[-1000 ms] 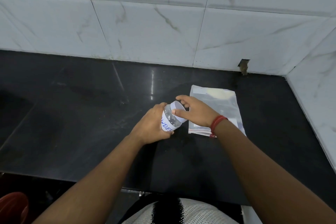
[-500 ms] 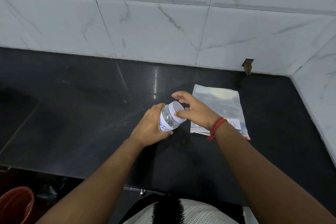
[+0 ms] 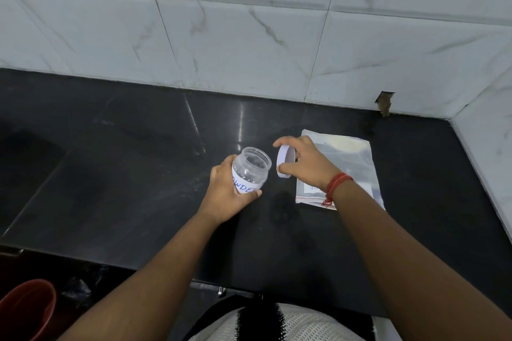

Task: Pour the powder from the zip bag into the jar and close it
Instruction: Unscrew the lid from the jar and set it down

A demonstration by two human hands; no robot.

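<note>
A small clear plastic jar [image 3: 250,168] with a white handwritten label stands tilted on the black counter, its mouth uncovered and nothing visible inside. My left hand [image 3: 225,193] is wrapped around its lower half. My right hand [image 3: 306,165] holds the white lid [image 3: 284,161] on edge, just right of the jar's mouth and apart from it. The clear zip bag [image 3: 352,163] lies flat on the counter under and behind my right hand, with pale powder showing near its far end.
The black counter [image 3: 124,174] meets white marble-look wall tiles at the back and on the right, forming a corner. A red bucket [image 3: 26,310] sits on the floor at the lower left, below the counter's front edge.
The lid has come off the jar: my right hand lifted it away to the right. My left hand kept hold of the jar.
</note>
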